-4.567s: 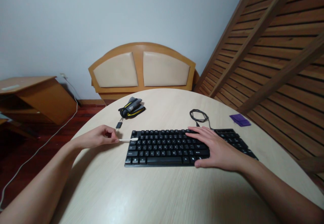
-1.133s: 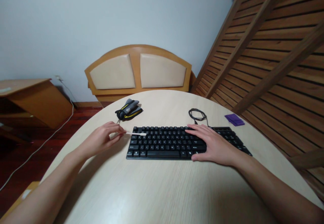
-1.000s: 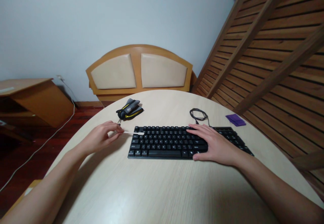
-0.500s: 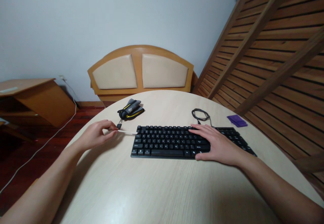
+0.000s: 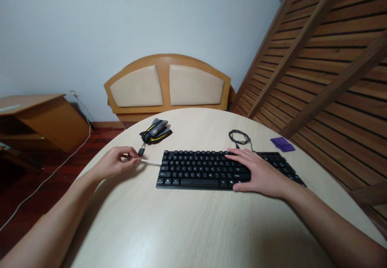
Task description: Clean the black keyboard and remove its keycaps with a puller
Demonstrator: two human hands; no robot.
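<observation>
Evidently the pale, round-edged bench (image 5: 181,227) bears everything at hand, its near stretch running out from the person's side between both forearms. Past it lies a black keyboard (image 5: 199,171), flat, long side toward the person, probably so that the whole key field stays in reach. The right hand (image 5: 260,173) rests over its right-hand part with fingers spread, the thumb at the near edge and the fingertips up by the top rows; a grip across the full depth like this likely keeps the board from sliding.

The left hand (image 5: 116,161) sits just beyond the other end, thumb and fingers pinching a slim white stick (image 5: 149,162). It is held by its outer end, presumably to leave its length free; the far tip reaches the keyboard's left edge, though whether it touches a key I cannot tell.

Just beyond those fingers is a small dark block (image 5: 141,152), and farther back a grey, black and yellow bundle (image 5: 155,132). Behind the board a thin cable (image 5: 241,143) lies looped, perhaps to keep it off the keys, and a purple cloth (image 5: 282,144) lies folded to the right, apart from both hands. Farthest off stand a padded headboard (image 5: 165,78) and the wall (image 5: 181,13).
</observation>
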